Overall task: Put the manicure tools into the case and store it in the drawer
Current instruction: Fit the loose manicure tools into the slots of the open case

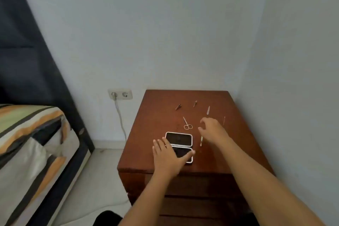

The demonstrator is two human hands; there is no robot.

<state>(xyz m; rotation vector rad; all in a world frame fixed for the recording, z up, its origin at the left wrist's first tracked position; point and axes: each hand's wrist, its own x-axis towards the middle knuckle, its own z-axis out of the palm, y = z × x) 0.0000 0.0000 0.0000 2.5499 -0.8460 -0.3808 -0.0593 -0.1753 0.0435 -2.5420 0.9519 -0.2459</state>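
An open manicure case (pixel 179 139) with a white rim and dark lining lies flat on the brown wooden nightstand (pixel 157 112). My left hand (pixel 167 156) rests flat on its near half, fingers spread. My right hand (pixel 211 129) hovers open over the top to the right of the case, holding nothing. Small scissors (pixel 187 124) lie just beyond the case. Two nail clippers (pixel 178 107) (pixel 195 103) sit farther back. A nail file (pixel 208 110), a thin stick (pixel 224 120) and a slim tool (pixel 201 141) lie to the right.
The nightstand stands in a corner, walls behind and to its right. Its closed drawer fronts (pixel 192 187) face me under my arms. A bed with striped bedding (pixel 31 137) is at the left. A wall socket (pixel 120 94) with a plugged-in cable hangs between them.
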